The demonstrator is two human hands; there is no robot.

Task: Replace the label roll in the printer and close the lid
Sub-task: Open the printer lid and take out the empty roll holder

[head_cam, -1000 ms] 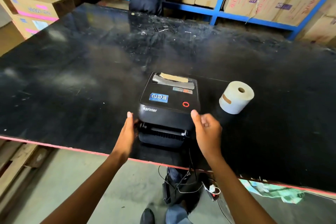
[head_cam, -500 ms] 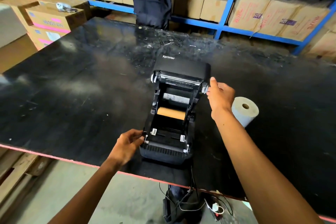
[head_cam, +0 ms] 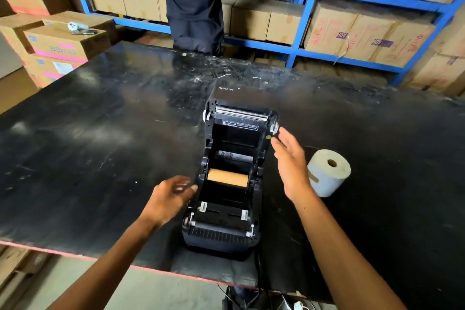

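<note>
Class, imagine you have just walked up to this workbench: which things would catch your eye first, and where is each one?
First, the black label printer near the front edge of the black table, its lid swung up and back, with a bare brown cardboard core lying across its bay. Next, the white label roll lying on the table just right of it. The left hand and right hand hover open on either side of the printer, holding nothing.

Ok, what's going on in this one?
A person is swapping the label roll in a black printer on a dark table. Its lid stands open, and a bare cardboard core sits in the roll bay. The left hand hovers open beside the printer's left side; the right hand is open beside the lid, holding nothing. The new white roll lies on the table to the right, not yet loaded.
</note>
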